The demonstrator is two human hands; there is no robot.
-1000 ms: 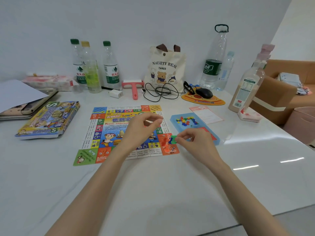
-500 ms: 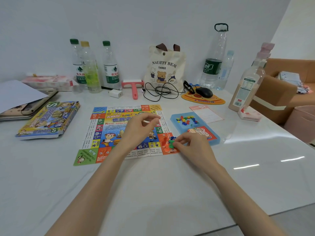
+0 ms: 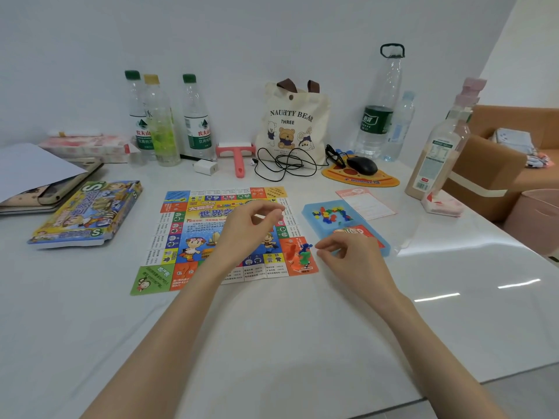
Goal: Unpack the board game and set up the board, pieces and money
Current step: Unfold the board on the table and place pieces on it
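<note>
Fingers (image 3: 326,246) of right hand (image 3: 352,261) loosely curled, gripping nothing, just beside blue and green pieces (image 3: 304,254) standing on orange corner square of board (image 3: 193,237). Left hand (image 3: 245,234) above board's middle, thumb and forefinger drawn close; whether pinching anything, cannot tell. Board flat on tabletop (image 3: 272,328), blue tray (image 3: 309,212) just right of it, game box (image 3: 87,213) off to its left.

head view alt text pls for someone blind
Two bare hands over a colourful game board on a white table: right hand beside green and blue pawns on its orange corner, left hand curled above the centre. Blue piece tray behind.
</note>
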